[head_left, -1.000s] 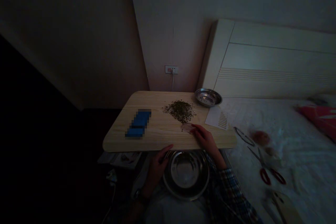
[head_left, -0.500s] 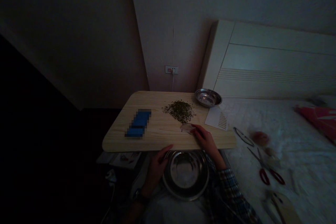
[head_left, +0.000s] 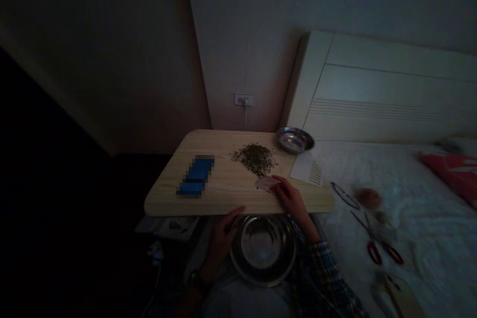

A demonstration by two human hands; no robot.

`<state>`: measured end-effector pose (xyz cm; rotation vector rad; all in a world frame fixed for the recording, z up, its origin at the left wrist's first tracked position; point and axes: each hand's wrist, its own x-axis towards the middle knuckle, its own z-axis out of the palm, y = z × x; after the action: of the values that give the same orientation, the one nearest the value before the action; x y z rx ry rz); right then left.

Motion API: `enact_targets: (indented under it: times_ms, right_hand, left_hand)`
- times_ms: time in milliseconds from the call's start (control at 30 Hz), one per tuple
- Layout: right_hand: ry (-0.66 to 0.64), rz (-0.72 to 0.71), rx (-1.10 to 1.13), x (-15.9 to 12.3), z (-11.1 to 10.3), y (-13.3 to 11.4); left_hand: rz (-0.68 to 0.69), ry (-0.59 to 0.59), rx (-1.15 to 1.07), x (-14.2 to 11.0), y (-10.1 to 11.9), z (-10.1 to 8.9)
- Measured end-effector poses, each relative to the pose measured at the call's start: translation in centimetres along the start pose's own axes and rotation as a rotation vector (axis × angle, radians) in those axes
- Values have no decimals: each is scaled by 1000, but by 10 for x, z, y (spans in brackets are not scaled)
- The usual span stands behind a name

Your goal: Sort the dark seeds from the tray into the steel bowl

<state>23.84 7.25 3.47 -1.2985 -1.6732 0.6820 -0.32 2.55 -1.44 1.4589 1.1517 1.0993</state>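
Note:
A pale wooden table top [head_left: 223, 194] carries a heap of small dark green grains [head_left: 255, 157]. My right hand [head_left: 291, 198] lies on the table near its front edge, fingers pinched on a small pale translucent piece [head_left: 265, 183] just below the heap. My left hand [head_left: 220, 236] grips the rim of a steel bowl [head_left: 263, 248] held under the table's front edge, on my lap. A blue flat object [head_left: 196, 182] lies on the left part of the table.
A small steel dish [head_left: 295, 139] stands at the table's far right corner beside a white card [head_left: 308, 168]. The bed [head_left: 410, 194] to the right holds red-handled scissors [head_left: 380, 247], glasses [head_left: 345, 195] and small items. A wall socket [head_left: 242, 100] is behind.

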Motion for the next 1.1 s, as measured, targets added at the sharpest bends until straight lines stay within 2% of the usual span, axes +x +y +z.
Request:
enact_targets:
  times_ms: [800, 1100]
  right_hand:
    - [-16, -22, -17, 0, -2, 2]
    - [12, 2, 99, 0, -2, 3]
  left_hand:
    - [-1, 6, -19, -1, 0, 1]
    - [-1, 1, -14, 1, 0, -1]
